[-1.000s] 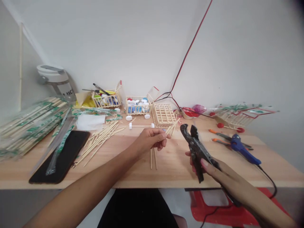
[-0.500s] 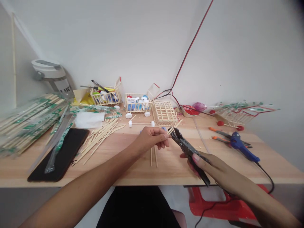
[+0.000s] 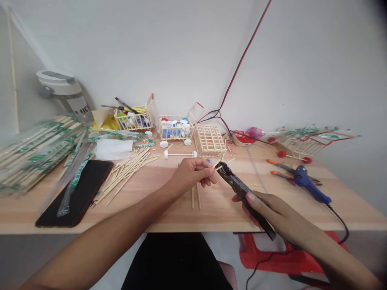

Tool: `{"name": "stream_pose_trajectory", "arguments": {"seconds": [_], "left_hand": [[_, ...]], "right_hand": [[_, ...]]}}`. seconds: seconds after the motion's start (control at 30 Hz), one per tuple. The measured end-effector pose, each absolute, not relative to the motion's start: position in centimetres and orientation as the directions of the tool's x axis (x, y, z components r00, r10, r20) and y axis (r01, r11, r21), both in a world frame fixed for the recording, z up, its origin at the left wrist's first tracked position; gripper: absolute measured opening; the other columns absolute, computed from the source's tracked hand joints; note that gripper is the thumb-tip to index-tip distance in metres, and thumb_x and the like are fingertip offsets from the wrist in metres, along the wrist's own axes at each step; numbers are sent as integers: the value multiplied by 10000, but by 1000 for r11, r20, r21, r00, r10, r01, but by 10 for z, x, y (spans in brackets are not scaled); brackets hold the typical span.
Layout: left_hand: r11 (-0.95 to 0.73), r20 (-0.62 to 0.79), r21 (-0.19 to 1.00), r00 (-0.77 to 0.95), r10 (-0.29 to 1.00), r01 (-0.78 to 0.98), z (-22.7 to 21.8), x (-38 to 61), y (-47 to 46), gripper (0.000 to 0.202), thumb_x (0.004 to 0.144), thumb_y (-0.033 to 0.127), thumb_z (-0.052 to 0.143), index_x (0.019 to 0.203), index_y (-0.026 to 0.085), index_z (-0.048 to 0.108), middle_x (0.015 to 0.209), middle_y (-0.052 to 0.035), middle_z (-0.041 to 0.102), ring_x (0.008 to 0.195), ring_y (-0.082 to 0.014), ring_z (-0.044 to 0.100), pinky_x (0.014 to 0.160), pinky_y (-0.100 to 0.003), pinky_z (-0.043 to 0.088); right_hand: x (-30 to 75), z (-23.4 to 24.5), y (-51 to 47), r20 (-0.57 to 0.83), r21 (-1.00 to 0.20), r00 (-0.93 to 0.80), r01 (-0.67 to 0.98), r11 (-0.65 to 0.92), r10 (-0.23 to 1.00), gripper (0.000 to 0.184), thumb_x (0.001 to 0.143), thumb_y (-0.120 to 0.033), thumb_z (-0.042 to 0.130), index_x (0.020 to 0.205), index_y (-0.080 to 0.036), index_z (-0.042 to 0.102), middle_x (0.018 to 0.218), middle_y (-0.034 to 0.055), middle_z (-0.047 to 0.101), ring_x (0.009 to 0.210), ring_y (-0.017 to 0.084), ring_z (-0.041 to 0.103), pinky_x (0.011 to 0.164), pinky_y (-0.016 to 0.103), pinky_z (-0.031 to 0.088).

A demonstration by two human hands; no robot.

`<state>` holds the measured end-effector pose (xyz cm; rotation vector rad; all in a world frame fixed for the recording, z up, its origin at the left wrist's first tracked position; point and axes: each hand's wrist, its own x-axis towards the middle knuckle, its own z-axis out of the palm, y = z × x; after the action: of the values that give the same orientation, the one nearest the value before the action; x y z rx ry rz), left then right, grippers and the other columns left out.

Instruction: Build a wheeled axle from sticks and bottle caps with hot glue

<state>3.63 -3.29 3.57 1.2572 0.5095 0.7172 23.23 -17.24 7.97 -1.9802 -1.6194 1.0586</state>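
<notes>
My left hand (image 3: 196, 170) pinches thin wooden sticks (image 3: 218, 167) between thumb and fingers, their tips pointing right. Wrapped round the handles of black pliers (image 3: 238, 187) is my right hand (image 3: 262, 208). The jaws sit right at the stick tips; whether they touch the wood I cannot tell. Two longer wooden sticks (image 3: 198, 197) lie on the table below my left hand. Behind it rests a stick axle (image 3: 180, 154) with white cap wheels. A stick-built lattice basket (image 3: 209, 141) stands just beyond the pliers.
Small stick carts (image 3: 176, 133) filled with bottle caps line the wall. Loose sticks (image 3: 128, 173), a black phone (image 3: 75, 193) and bagged sticks (image 3: 39, 153) occupy the left. On the right lie a blue glue gun (image 3: 311, 185), orange-handled pliers (image 3: 279, 164) and a red-wheeled cart (image 3: 299, 147).
My right hand and the pliers have shifted slightly right and down. The stick tips in my left hand have changed angle a little. The camera view has moved slightly.
</notes>
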Motion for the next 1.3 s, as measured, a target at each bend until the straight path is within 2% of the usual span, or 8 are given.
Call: {"name": "stream_pose_trajectory", "arguments": {"seconds": [0.2, 0.43, 0.57, 0.77, 0.9, 1.03, 1.17, 1.3], "left_hand": [[254, -47, 948, 703, 710, -193, 32, 38, -29, 352, 686, 408, 769, 750, 132, 561, 642, -53, 693, 487, -88, 585, 460, -183, 434], [256, -12, 934, 692, 722, -250, 33, 39, -32, 343, 740, 386, 724, 805, 176, 461, 647, -37, 698, 499, -120, 619, 455, -193, 450], [369, -80, 895, 725, 684, -250, 34, 40, -29, 221, 806, 318, 630, 828, 167, 469, 670, -60, 705, 555, -151, 665, 483, -206, 479], [547, -204, 812, 779, 592, -203, 33, 41, -27, 135, 767, 227, 620, 804, 134, 530, 728, -98, 699, 563, -133, 638, 493, -211, 477], [506, -200, 845, 773, 602, -176, 32, 40, -29, 274, 720, 324, 734, 733, 105, 569, 776, -96, 682, 489, -51, 516, 414, -165, 344], [405, -169, 902, 744, 647, -148, 35, 37, -31, 334, 651, 362, 785, 693, 100, 583, 652, -32, 641, 380, -1, 354, 366, -168, 150], [326, -152, 937, 699, 699, -122, 40, 36, -33, 217, 681, 277, 727, 698, 90, 619, 547, -1, 597, 342, 3, 288, 376, -191, 129], [319, -180, 945, 697, 694, -74, 43, 37, -35, 170, 705, 199, 663, 825, 78, 676, 525, 4, 594, 346, -7, 277, 387, -195, 129]], "right_hand": [[228, 76, -170, -256, -687, 67, 689, -231, 964, 566, 903, -653, 367, 872, -179, 673, 646, 21, 606, 637, 180, 565, 584, 276, 426], [223, 72, -169, -254, -664, 88, 708, -239, 963, 605, 909, -660, 325, 896, -166, 675, 552, -2, 548, 541, 156, 516, 522, 265, 379], [221, 72, -170, -236, -666, 108, 706, -242, 966, 595, 899, -659, 348, 913, -163, 677, 524, -8, 536, 508, 154, 504, 491, 265, 364], [221, 72, -171, -172, -585, 131, 784, -208, 976, 565, 904, -636, 347, 895, -174, 672, 528, 3, 565, 528, 173, 542, 518, 279, 390], [221, 68, -172, -140, -526, 147, 827, -199, 979, 563, 905, -630, 333, 913, -176, 665, 541, 9, 579, 558, 192, 571, 552, 292, 412], [219, 64, -170, -126, -505, 139, 843, -184, 982, 563, 897, -639, 336, 959, -183, 660, 566, 10, 592, 571, 200, 585, 565, 297, 418], [218, 63, -167, -134, -515, 116, 841, -169, 984, 568, 903, -644, 322, 953, -186, 654, 608, 16, 600, 587, 197, 576, 585, 303, 424], [220, 63, -166, -164, -573, 84, 803, -164, 983, 593, 913, -648, 297, 1016, -186, 655, 708, 34, 626, 648, 199, 580, 617, 310, 445]]}}
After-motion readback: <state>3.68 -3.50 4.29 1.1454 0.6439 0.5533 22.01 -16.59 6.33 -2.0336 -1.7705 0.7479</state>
